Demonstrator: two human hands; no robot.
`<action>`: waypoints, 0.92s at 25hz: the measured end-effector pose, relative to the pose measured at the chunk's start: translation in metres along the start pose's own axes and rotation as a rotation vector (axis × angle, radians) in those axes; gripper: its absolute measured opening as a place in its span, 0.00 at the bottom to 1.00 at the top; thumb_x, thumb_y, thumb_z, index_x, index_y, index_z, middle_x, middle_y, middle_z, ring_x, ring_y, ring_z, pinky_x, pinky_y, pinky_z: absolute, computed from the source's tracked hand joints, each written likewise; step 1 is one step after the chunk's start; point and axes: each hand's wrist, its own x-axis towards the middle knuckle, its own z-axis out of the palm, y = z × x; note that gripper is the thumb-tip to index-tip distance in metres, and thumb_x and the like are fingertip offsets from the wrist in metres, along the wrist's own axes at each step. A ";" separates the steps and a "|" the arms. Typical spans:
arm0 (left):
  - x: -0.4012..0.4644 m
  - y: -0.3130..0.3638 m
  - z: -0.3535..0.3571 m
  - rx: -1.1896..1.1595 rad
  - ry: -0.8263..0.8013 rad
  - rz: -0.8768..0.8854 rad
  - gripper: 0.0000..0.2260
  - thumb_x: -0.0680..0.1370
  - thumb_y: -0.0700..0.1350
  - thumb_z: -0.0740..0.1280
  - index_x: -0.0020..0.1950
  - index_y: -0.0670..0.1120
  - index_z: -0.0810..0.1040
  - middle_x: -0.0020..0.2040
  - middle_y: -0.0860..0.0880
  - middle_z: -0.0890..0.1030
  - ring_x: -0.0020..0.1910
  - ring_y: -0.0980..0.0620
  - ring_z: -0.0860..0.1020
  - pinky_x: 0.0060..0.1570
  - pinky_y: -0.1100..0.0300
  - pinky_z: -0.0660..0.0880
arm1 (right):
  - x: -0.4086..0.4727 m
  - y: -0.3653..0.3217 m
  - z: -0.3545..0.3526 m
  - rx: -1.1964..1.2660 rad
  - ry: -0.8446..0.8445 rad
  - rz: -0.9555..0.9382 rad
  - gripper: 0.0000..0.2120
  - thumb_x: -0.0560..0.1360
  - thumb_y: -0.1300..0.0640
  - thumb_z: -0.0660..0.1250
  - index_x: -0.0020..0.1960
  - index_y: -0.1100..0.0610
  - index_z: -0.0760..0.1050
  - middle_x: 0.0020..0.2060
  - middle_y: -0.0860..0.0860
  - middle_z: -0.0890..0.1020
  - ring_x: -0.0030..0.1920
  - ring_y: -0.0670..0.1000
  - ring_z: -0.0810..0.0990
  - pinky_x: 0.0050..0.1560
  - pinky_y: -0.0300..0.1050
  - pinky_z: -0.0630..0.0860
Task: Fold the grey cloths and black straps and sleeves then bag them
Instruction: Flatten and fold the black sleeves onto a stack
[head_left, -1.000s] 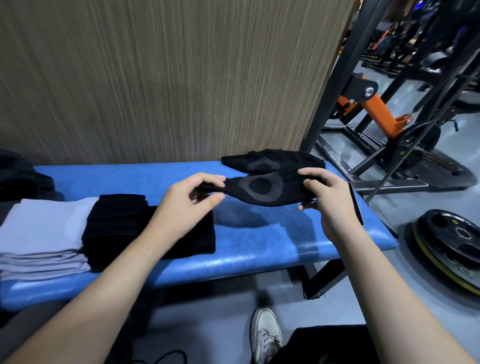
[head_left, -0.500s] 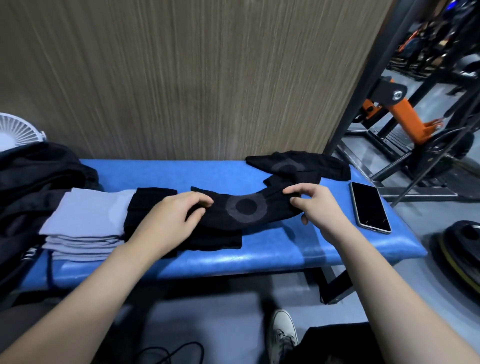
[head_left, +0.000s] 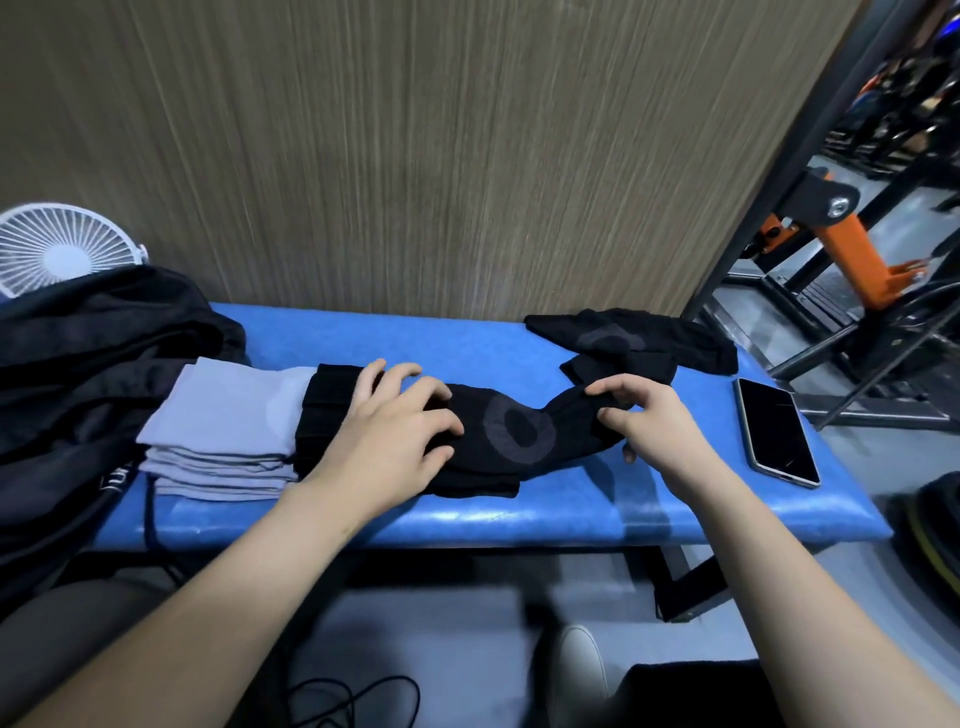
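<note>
A black sleeve (head_left: 519, 434) with a grey ring pattern lies across the blue bench (head_left: 467, 519), its left end on a stack of folded black items (head_left: 324, 410). My left hand (head_left: 395, 431) presses flat on that left end with spread fingers. My right hand (head_left: 641, 415) pinches the sleeve's right end just above the bench. A stack of folded grey cloths (head_left: 228, 431) sits left of the black stack. Another black sleeve (head_left: 628, 340) lies loose at the bench's far right.
A black bag (head_left: 88, 364) slumps at the left end of the bench with a white fan (head_left: 62, 249) behind it. A phone (head_left: 776, 431) lies on the bench's right end. A wood-grain wall stands behind; gym machines (head_left: 852, 249) stand to the right.
Both hands carried the sleeve left and down onto the black stack. My left hand went from pinching its end to pressing flat on it. The camera turned left.
</note>
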 end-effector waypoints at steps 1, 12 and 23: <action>0.000 0.000 0.000 0.037 0.001 0.000 0.07 0.72 0.53 0.74 0.50 0.58 0.84 0.56 0.56 0.79 0.65 0.46 0.72 0.74 0.45 0.48 | 0.000 -0.002 0.001 0.016 0.009 -0.015 0.14 0.76 0.68 0.65 0.51 0.51 0.82 0.43 0.45 0.81 0.26 0.46 0.70 0.28 0.44 0.71; 0.000 0.002 -0.007 0.022 0.029 -0.086 0.10 0.77 0.54 0.69 0.57 0.57 0.82 0.51 0.59 0.80 0.62 0.53 0.73 0.77 0.46 0.40 | -0.009 -0.043 0.044 0.229 -0.090 -0.210 0.14 0.77 0.67 0.66 0.54 0.50 0.82 0.47 0.52 0.80 0.32 0.53 0.76 0.29 0.47 0.74; -0.009 -0.014 -0.016 -0.048 0.072 -0.178 0.25 0.76 0.45 0.68 0.73 0.49 0.69 0.59 0.56 0.80 0.64 0.50 0.73 0.77 0.47 0.51 | -0.005 -0.053 0.120 0.004 -0.163 -0.315 0.11 0.75 0.63 0.69 0.55 0.52 0.79 0.43 0.42 0.79 0.37 0.43 0.76 0.42 0.43 0.76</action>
